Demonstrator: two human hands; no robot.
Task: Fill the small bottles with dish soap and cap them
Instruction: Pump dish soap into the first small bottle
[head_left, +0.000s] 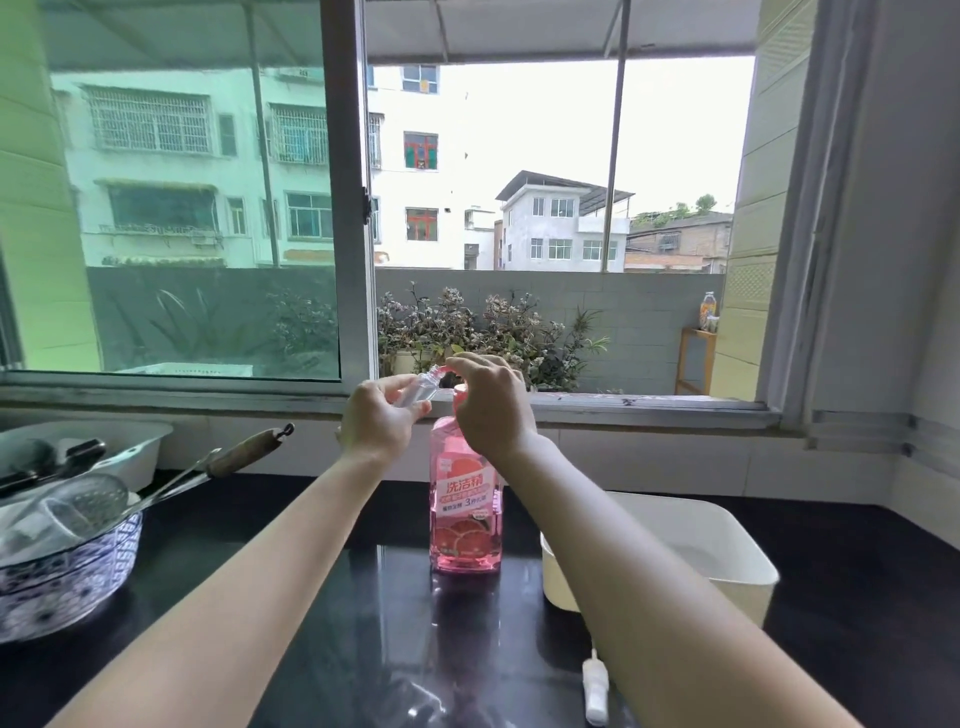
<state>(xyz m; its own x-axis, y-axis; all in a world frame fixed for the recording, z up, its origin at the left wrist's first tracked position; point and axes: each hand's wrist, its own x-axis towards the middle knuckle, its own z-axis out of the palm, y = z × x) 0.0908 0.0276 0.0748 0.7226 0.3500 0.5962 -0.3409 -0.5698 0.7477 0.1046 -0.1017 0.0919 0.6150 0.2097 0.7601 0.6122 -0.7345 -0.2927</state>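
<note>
Black worktop below open window: left hand clamped on tilted small bottle, right hand wrapped over pink dish soap bottle pump.

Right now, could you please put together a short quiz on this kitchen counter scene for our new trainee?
1. True or false: the left hand holds the small clear plastic bottle tilted, with its mouth toward the pump spout.
2. Which hand rests on the pump head of the tall pink dish soap bottle? A) left B) right C) neither
3. Fill in: on the black countertop, the white rectangular plastic tub sits to the ____ of the soap bottle.

Key: 1 true; 2 B, the right hand; 3 right.
</note>
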